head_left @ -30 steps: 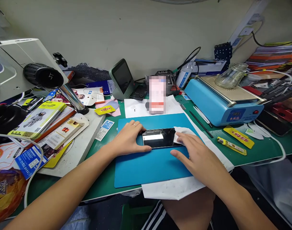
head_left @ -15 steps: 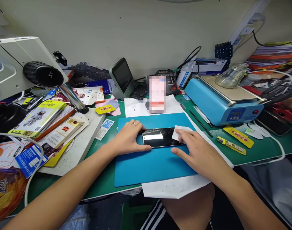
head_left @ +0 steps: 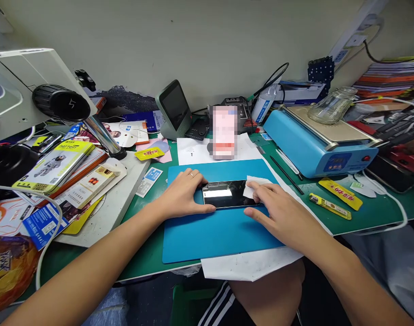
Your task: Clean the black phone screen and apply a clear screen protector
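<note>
A black phone (head_left: 227, 194) lies screen up on a blue mat (head_left: 213, 231) in the middle of the desk. My left hand (head_left: 183, 194) grips the phone's left end, thumb along its near edge and fingers over the far edge. My right hand (head_left: 281, 213) presses a white wipe (head_left: 252, 185) onto the right end of the screen with its fingertips.
A microscope (head_left: 40, 95) and a pile of boxes (head_left: 57, 167) fill the left side. Behind the mat stand a small speaker screen (head_left: 173, 108) and an upright phone (head_left: 224, 132). A blue heating machine (head_left: 315, 145) with a glass jar (head_left: 332, 106) stands right, near a yellow lighter (head_left: 329, 206).
My right hand has slid the white wipe a little to the left across the screen. My left hand has stayed on the phone's left end.
</note>
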Motion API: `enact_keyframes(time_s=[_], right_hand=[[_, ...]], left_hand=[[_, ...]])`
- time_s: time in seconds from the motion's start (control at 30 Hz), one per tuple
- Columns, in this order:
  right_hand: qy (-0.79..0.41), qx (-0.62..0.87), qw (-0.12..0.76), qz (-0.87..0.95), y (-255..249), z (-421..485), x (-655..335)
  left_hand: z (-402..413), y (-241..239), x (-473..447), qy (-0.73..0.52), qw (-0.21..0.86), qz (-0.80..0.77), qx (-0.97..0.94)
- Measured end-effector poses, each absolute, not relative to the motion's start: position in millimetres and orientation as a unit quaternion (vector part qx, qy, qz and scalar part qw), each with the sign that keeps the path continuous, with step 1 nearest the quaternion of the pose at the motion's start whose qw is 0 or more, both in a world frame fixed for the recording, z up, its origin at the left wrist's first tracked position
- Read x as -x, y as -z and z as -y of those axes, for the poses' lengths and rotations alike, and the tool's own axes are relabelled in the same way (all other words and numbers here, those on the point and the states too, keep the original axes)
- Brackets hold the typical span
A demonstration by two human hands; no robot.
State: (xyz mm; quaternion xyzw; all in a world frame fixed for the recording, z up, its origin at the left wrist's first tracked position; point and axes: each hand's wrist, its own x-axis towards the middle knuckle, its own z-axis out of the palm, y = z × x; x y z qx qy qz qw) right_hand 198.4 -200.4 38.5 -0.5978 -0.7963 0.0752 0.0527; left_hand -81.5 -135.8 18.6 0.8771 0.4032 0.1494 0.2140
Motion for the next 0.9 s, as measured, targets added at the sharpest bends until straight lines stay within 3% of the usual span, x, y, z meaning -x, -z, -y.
enact_keyframes(time_s=[0.9], right_hand=[[-0.066, 0.589, 0.057, 0.803, -35, 203, -205]], left_hand=[[137, -20, 82, -0.152, 0.213, -0.406, -0.876]])
